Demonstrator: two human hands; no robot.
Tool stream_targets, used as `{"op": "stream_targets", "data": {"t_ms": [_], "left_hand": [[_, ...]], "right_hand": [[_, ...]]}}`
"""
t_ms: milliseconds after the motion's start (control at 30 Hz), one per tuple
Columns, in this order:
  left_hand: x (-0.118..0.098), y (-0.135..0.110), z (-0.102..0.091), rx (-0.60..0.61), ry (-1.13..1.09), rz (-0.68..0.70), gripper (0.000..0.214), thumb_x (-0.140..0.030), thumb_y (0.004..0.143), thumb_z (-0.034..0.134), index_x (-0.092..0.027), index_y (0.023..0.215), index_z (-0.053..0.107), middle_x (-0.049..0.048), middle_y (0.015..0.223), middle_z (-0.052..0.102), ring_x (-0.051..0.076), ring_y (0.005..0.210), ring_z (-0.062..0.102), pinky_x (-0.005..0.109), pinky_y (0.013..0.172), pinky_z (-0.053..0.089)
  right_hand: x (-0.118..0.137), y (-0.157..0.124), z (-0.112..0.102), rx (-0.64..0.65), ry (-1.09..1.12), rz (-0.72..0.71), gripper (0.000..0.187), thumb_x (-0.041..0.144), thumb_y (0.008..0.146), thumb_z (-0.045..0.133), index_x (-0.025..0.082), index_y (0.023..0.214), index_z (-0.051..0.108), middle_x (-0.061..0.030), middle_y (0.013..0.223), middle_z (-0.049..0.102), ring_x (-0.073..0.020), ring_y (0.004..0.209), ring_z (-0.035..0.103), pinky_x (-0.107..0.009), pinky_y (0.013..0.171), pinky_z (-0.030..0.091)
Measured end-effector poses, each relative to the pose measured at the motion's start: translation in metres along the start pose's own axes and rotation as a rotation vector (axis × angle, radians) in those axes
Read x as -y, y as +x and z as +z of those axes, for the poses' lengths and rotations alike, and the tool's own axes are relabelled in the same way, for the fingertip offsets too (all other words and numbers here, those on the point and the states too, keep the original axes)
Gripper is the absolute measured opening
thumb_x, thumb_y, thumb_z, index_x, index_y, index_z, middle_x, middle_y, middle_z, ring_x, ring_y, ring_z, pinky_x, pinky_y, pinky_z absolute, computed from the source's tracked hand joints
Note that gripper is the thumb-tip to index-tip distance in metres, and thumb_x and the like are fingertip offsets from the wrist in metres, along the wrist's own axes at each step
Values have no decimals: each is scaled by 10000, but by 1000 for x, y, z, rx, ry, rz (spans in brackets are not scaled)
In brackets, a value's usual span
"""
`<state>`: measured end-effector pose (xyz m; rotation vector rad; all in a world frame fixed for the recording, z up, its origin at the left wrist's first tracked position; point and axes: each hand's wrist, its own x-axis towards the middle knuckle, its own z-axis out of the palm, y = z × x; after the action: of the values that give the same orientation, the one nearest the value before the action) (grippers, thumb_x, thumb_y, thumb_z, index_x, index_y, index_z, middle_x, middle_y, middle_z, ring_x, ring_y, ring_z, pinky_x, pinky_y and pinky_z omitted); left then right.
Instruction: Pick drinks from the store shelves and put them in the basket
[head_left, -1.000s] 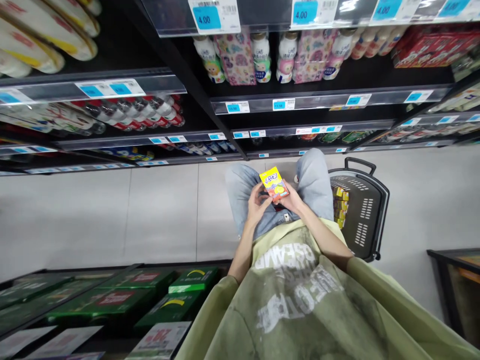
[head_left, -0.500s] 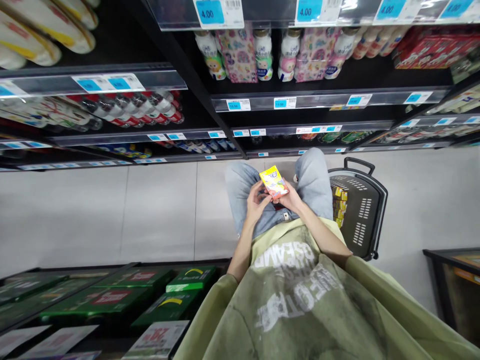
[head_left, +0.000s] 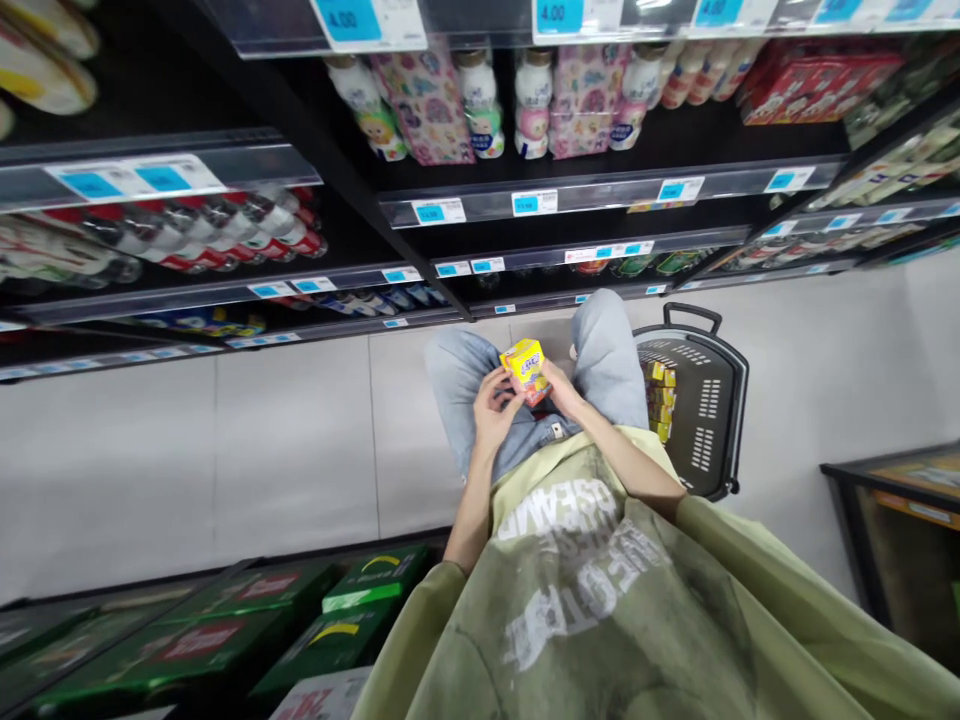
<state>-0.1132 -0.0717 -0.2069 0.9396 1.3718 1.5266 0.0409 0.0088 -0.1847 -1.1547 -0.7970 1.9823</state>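
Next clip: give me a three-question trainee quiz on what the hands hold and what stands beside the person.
1. True or false: the left hand and the right hand both hold the yellow carton.
2. The dark basket stands: A) at the person's right side; B) up on a shelf; C) on the person's lap.
3. What colour are the boxes stacked in the basket?
Key: 1 true; 2 A; 3 yellow.
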Motion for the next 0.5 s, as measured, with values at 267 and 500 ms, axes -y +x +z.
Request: {"op": "stream_targets", "data": {"t_ms": [267,500], "left_hand": [[-2,-4,-1,33,-16,-63,722,-522,824,1001,-219,1433,756,184,1407,789,170,854,769,330,793,690],[-6,-4,5,74,-57,-16,710,-498,804,1025,-214,1394,752,141,1218,843,170,856,776,324,849,668]], "right_hand": [[5,-8,-4,10,-233,-112,728,574,725,992,239,1292,682,-44,1231,783,-241,1140,712,-350,1033,596],[-1,-5,3,48,150,215,538,714,881,816,208,1042,730,-69,906,802,-226,846,755,-298,712,630]]}}
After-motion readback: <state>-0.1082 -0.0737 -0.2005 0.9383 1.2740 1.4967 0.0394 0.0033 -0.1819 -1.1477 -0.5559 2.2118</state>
